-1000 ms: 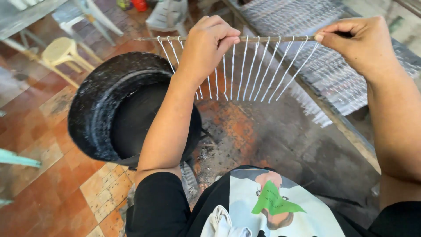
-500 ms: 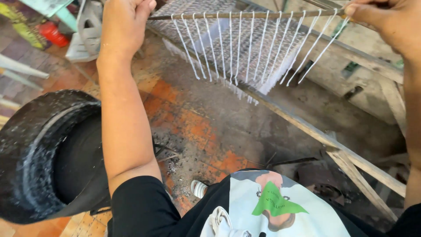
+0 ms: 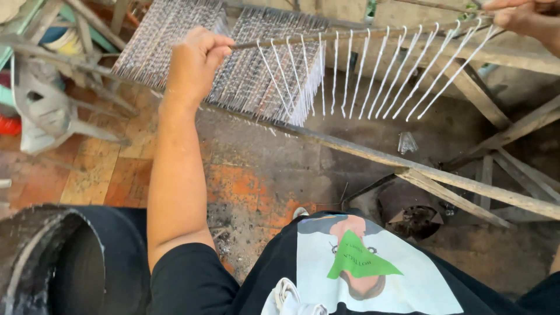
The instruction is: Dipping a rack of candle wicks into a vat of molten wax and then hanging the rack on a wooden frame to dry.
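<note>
Swung over the wooden drying rack (image 3: pixel 373 154), the stick (image 3: pixel 350 35) of hanging white candles (image 3: pixel 373 76) is pinched at both ends by left hand (image 3: pixel 195 61) and right hand (image 3: pixel 522 17).

A wide black basin (image 3: pixel 35 262) sat low at the left on worn orange floor tiles (image 3: pixel 111 175). A grey plastic chair (image 3: pixel 44 114) lay tipped beside them. Rough wooden beams (image 3: pixel 443 181) crossed the right, with a rusty round pot (image 3: pixel 411 213) underneath.
</note>
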